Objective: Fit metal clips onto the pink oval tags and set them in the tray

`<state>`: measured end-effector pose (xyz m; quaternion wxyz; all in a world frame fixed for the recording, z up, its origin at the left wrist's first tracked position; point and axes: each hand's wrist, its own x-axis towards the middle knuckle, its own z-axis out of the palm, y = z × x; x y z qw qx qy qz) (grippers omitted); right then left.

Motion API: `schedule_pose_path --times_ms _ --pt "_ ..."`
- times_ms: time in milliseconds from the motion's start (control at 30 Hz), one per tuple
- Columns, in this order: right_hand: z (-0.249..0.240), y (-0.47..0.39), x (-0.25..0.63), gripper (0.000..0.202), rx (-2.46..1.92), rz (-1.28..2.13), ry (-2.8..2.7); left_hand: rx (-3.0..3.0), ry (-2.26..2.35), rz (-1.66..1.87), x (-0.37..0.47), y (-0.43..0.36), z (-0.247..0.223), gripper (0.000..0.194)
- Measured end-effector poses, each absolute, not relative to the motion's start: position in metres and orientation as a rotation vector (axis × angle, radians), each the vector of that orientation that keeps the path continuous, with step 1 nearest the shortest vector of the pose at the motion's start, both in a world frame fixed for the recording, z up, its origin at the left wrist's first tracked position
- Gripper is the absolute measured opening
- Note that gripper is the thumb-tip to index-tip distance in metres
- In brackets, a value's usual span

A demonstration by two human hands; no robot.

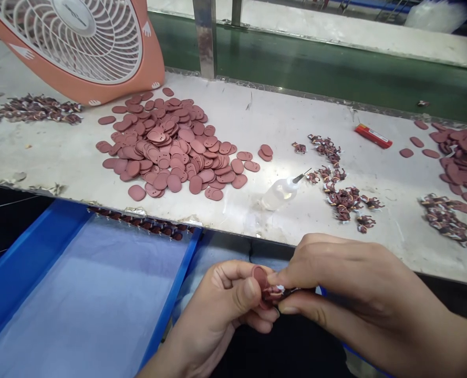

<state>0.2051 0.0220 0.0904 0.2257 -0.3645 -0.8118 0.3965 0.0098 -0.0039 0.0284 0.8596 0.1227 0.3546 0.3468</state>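
Head view. Landmark: one clear bottle (279, 194) with needle tip, on the pale worktop (296, 121); tip slanting to the right.

Left hand (221, 310): one, nearer the viewer than the bottle; fingers curled, thumb and fingers pinched on one reddish-brown oval disc (259, 275), its broad face turned toward the right hand.

Right hand (355, 283): one, nearer than the bottle and to its right; thumb and forefinger closed on one small brown-and-white figurine (274, 292), set close against the disc's face; exact contact cannot be told.

Loose discs (178, 152): large heap, left of the bottle. Second disc heap (465, 157): far right of the bottle. Loose figurines (344, 201): scattered cluster, just right of the bottle. Red packet (374, 136): one, beyond the bottle to the right. Orange-framed fan (150, 58): one, beyond the bottle, far left. Blue tray (32, 262): one, lower left of the bottle, below the worktop's edge.
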Motion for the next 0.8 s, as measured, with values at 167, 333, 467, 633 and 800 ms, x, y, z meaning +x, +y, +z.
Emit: schedule_pose_path --times_ms 167,333,467,633,800 --pt "0.0953 0.0205 0.205 0.008 -0.947 1.058 -2.294 0.302 0.703 0.742 0.009 -0.0045 0.0325 0.029" --pt "0.0974 0.0202 0.2067 0.018 -0.938 1.055 -2.296 0.308 0.685 0.735 0.0083 -0.0026 0.0341 0.029" --pt "0.0987 0.0224 0.2053 0.018 -0.944 1.07 -2.303 0.316 0.676 0.736 0.0073 -0.0035 0.034 0.028" --pt "0.0998 0.0226 0.2038 0.015 -0.927 1.029 -2.312 0.31 0.655 0.729 0.0076 -0.0037 0.0331 0.026" --pt "0.0996 0.0216 0.2052 0.017 -0.924 1.022 -2.318 0.321 0.651 0.73 0.0099 -0.003 0.034 0.025"
